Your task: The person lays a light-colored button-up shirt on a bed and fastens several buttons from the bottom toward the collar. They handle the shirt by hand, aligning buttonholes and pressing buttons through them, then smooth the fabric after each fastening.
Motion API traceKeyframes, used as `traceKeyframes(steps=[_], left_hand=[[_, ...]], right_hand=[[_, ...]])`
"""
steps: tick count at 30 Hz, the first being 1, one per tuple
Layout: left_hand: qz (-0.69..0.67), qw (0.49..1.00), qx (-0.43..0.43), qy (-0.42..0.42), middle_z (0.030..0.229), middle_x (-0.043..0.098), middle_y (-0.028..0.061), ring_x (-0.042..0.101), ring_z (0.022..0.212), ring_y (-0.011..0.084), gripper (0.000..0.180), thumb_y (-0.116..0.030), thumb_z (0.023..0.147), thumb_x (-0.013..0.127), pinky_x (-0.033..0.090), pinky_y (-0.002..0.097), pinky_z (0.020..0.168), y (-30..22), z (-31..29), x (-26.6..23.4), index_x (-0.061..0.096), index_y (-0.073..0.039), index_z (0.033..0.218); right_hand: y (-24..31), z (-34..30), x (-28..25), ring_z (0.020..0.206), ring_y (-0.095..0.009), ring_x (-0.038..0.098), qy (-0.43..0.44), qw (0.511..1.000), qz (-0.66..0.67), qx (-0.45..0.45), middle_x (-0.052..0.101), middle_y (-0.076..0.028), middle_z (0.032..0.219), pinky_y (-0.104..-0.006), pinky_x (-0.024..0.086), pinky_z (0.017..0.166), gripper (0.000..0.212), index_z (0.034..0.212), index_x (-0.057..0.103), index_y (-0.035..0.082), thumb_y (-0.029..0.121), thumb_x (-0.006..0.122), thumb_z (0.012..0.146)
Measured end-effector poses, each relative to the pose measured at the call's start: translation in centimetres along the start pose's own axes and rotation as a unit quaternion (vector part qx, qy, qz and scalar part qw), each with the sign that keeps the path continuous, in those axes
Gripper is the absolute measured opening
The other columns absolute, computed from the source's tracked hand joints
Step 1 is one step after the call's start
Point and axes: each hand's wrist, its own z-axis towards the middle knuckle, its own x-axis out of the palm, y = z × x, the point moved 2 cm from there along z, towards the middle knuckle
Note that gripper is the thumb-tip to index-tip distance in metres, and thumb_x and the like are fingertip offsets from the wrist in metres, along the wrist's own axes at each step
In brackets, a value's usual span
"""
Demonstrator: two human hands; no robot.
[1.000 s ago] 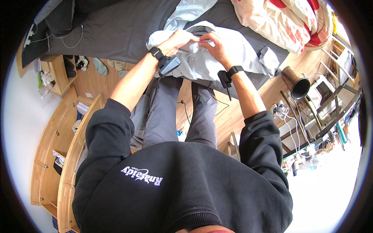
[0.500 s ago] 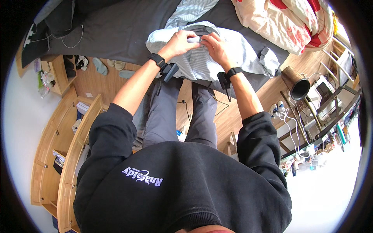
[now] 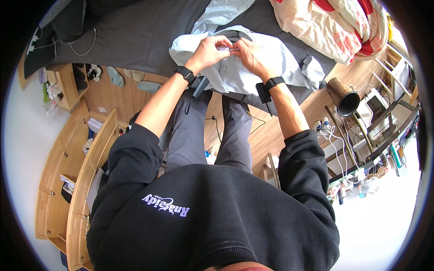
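Note:
A light blue-grey striped button-up shirt is spread on the dark bed sheet, its collar toward the far side. One sleeve stretches away from me and the other lies out to the right with its cuff bunched. At the collar, my left hand pinches the shirt's fabric between thumb and fingers. Close beside it, my right hand grips the same part of the collar, fingers bent. The fingertips of both hands nearly meet, and they hide any button there. Each wrist wears a black strap with a small dark device.
The dark bed reaches left, with a white cable on it. A white and red quilt lies at far right. A brown bin and a cluttered desk stand right. Slippers and an open wooden cabinet are left.
My right hand has turned slightly and its fingers have closed further over the collar. The left hand stays nearly in place; its forearm has shifted a little. The shirt lies almost unchanged.

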Motion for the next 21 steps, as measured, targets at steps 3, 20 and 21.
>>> traceKeyframes(steps=[3, 20, 21], left_hand=[[0.071, 0.997, -0.002, 0.013, 0.092, 0.077, 0.0121, 0.075, 0.086, 0.0215, 0.02, -0.012, 0.083, 0.075, 0.059, 0.0312, 0.081, -0.4, 0.2, -0.4, 0.074, -0.002, 0.1], [0.047, 0.99, -0.103, 0.085, 0.09, 0.077, 0.0084, 0.07, 0.081, 0.0145, 0.022, -0.019, 0.09, 0.076, 0.056, 0.0304, 0.077, 1.2, 1.8, -0.9, 0.078, 0.0, 0.102], [0.041, 0.989, -0.102, 0.098, 0.089, 0.076, 0.0067, 0.068, 0.08, 0.0129, 0.021, -0.019, 0.091, 0.076, 0.054, 0.0293, 0.076, 1.2, 1.8, -0.9, 0.078, 0.0, 0.101]], right_hand=[[-0.3, -0.1, 0.9, 0.086, -0.036, 0.062, -0.007, 0.997, 0.074, 0.025, 0.06, -0.016, 0.091, -0.042, 0.05, 0.076, 0.017, 0.104, 0.06, 0.004, 0.014, 0.069, 0.094], [-1.0, -0.9, 0.9, 0.093, -0.029, 0.064, -0.016, 0.989, 0.121, 0.086, 0.066, -0.007, 0.096, -0.0404, 0.044, 0.092, 0.014, 0.1, 0.067, 0.01, 0.013, 0.074, 0.088], [-0.9, -1.0, 0.9, 0.093, -0.028, 0.064, -0.013, 0.989, 0.119, 0.082, 0.066, -0.006, 0.096, -0.0399, 0.042, 0.094, 0.015, 0.101, 0.068, 0.011, 0.014, 0.074, 0.088]])
